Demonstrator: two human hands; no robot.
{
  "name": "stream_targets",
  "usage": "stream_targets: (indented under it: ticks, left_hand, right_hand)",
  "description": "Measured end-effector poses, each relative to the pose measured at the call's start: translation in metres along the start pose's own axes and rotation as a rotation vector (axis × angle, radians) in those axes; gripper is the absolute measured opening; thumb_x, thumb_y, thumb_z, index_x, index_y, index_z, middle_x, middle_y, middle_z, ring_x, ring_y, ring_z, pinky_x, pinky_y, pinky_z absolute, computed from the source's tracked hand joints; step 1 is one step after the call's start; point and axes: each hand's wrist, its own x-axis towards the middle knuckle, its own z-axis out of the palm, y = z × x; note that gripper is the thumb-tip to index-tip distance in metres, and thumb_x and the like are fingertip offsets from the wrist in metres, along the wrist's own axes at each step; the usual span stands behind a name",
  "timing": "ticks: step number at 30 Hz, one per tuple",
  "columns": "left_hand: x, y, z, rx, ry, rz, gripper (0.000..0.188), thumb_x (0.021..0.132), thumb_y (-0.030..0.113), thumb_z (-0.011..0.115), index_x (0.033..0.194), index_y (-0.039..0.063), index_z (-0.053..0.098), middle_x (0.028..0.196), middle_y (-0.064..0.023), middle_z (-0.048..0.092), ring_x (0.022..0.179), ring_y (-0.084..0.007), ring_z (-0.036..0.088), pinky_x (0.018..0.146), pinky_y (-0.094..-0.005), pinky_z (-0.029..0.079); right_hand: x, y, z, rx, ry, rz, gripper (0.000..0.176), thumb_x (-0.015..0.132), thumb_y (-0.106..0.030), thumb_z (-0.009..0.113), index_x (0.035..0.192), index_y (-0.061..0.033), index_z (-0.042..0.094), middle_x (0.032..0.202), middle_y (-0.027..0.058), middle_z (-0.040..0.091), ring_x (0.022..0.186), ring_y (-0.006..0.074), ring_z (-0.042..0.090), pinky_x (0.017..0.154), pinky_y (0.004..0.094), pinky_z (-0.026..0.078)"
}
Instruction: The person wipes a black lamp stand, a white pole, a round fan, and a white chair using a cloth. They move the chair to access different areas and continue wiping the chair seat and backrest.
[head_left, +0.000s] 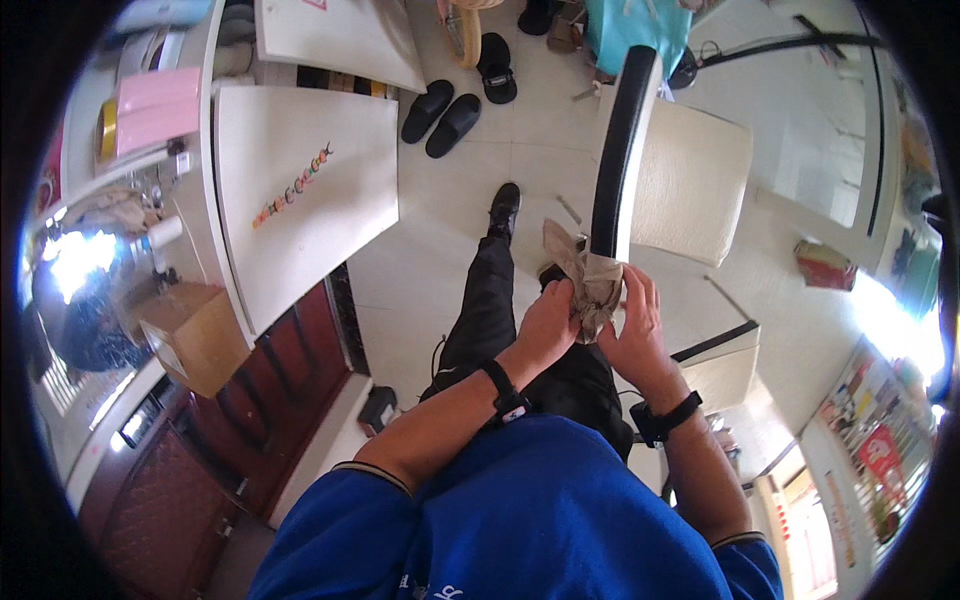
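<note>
A crumpled beige cloth hangs between my hands at the near end of the black-and-white chair backrest. My left hand is closed on the cloth's left side. On the other side, my right hand touches the cloth with fingers partly spread beside the backrest's end; whether it grips the cloth I cannot tell. The cream seat of the chair lies to the right of the backrest. Dark bands with devices are on both wrists.
Black slippers lie on the tiled floor ahead, near white cabinet doors that stand open on the left. A cardboard box sits at the left. Another cream chair is at the right, and a turquoise bag is beyond the backrest.
</note>
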Motion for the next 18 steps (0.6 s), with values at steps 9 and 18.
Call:
stream_targets:
  ticks: [9,18]
  left_hand:
    - [0.029,0.024,-0.007,-0.629,0.322,-0.181,0.026,0.101,0.006,0.058,0.123,-0.004,0.049,0.113,-0.0289,0.069,0.111,-0.0495,0.068,0.092,-0.0505,0.054]
    - [0.16,0.087,-0.099,-0.638,0.41,0.268,0.024,0.098,0.005,0.064,0.119,-0.001,0.054,0.113,-0.0259,0.064,0.103,-0.0484,0.064,0.088,-0.0476,0.053]
  right_hand:
    - [0.009,-0.015,-0.023,-0.039,-0.022,0.096,0.073,0.087,0.0,0.064,0.157,0.0007,0.04,0.148,0.024,0.051,0.134,0.0408,0.053,0.093,0.0432,0.058]
    - [0.097,-0.056,-0.053,-0.058,0.186,0.157,0.071,0.093,-0.002,0.067,0.158,0.0012,0.039,0.151,0.0244,0.049,0.136,0.0406,0.051,0.096,0.0452,0.057]
